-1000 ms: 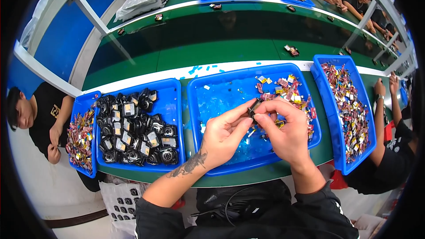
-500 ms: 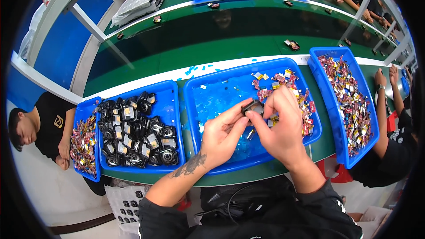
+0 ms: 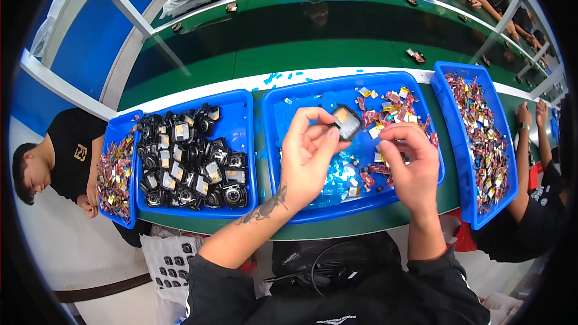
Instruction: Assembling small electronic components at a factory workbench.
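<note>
A black square watch-like housing [image 3: 347,123] is pinched between thumb and fingers of my left hand [image 3: 310,153], its pale grey and tan face turned up. My right hand [image 3: 412,165] hovers to its right, apart from it, with thumb and forefinger pressed together. Whatever may be between those fingertips is too small to make out. Both hands are above a wide blue tray [image 3: 270,174] strewn with bits of blue film. Small red boards with silvery and yellow parts [image 3: 394,102] lie in its right portion.
At left, a blue tray [image 3: 245,138] holds piled black housings [image 3: 180,156]; a narrow tray of small boards [image 3: 114,177] adjoins it. Another tray of boards [image 3: 481,138] stands at right. A green conveyor [image 3: 271,39] carries scattered pieces. Other people sit at left, right and across.
My hands have moved apart, the right one going rightward off the housing. The housing stays in my left hand, its face now showing. The view has shifted slightly.
</note>
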`<state>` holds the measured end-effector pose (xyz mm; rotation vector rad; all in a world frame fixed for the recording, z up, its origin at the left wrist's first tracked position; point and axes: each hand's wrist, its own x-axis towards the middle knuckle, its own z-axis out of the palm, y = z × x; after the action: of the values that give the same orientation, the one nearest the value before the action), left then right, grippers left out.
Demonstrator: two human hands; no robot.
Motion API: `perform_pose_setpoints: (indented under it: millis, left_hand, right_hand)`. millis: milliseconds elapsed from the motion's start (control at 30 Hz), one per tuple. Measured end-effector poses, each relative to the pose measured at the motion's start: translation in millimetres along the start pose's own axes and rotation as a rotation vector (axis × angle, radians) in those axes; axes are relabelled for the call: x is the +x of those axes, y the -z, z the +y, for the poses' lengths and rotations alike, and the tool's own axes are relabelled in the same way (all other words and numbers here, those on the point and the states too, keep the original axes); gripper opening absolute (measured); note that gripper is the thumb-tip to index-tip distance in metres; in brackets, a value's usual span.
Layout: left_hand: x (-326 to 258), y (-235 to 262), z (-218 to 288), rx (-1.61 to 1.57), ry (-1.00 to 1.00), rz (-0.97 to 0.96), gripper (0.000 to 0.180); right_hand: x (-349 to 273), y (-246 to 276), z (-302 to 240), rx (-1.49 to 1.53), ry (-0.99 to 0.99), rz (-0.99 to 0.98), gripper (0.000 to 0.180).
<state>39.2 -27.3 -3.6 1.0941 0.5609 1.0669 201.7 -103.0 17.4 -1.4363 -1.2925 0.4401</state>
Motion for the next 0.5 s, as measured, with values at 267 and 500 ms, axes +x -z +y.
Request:
perform_pose_setpoints:
  millis: [267, 500]
  left_hand:
    - [1.8, 6.0, 10.2, 0.041, -0.045, 0.049, 0.015]
    - [2.2, 9.1, 5.5, 0.021, -0.042, 0.038, 0.016]
  right_hand:
    - [3.4, 6.1, 2.5, -0.456, 0.068, -0.402, 0.013]
    - [1.2, -11.9, 12.3, -0.519, 0.172, -0.465, 0.018]
